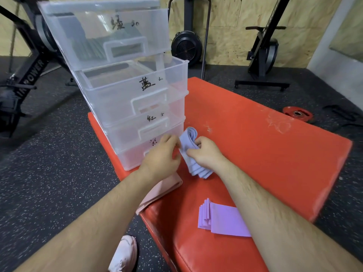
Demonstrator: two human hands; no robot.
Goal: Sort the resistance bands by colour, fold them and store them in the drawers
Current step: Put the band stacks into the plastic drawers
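While both hands meet just in front of the lowest drawers, a folded pale blue band is held between them above the red mat. The left hand has its fingers curled against the band's left edge. The right hand pinches the bundle from the other side, thumb on the near face and fingers wrapped behind. The band's upper end is looped over in a roll, and its lower end hangs in several stacked layers close above the mat. Behind the hands a clear plastic drawer unit stands on the mat's far left corner, four drawers high, each front marked with a handwritten black label. The top drawer is pulled out and holds dark green bands. The second drawer is pulled out too, and what lies in it I cannot tell. A folded pink band lies at the mat's left edge beneath the left forearm, partly hanging over the side. A folded purple band lies flat on the mat nearer the person, its right end hidden by the right forearm. On the speckled dark floor a pale shoe shows beside the mat, and a red weight plate lies beyond the mat's far right edge.
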